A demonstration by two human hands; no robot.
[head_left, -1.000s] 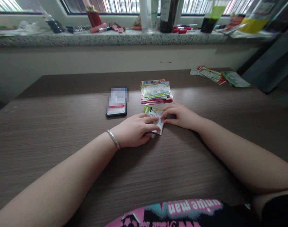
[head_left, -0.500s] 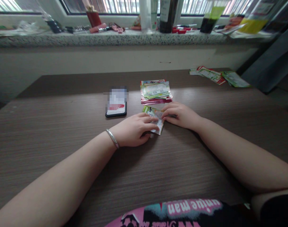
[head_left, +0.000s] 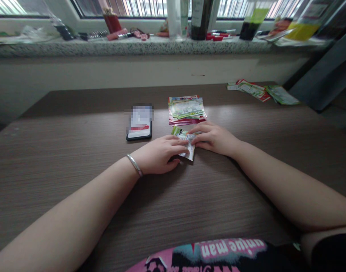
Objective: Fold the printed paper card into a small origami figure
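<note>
Inspected: one wide brown wood-grain table (head_left: 62,151), set against the wall below a speckled grey stone windowsill (head_left: 133,47) bearing bottles and small articles. At the table's far right corner lies a loose spread of flat green, red and white packets (head_left: 253,90). Nearer the middle is a neat stack of glossy red, green and white packets (head_left: 187,108); to its left, a black-edged rectangular phone (head_left: 139,124), screen up. One small green and white printed packet (head_left: 191,149) lies flat on the table, nearer the person than the stack, between both hands. Its long axis appears to run away from the person, slightly skewed; fingers cover part of it. Left hand (head_left: 161,155): fingers extended over the packet, thumb apart. Right hand (head_left: 216,139): bent fingertips at its right edge; whether they pinch cannot be told. Both touch it; the right is nearer the stack. Smallest item: a silver metal bangle (head_left: 134,165), left wrist.
</note>
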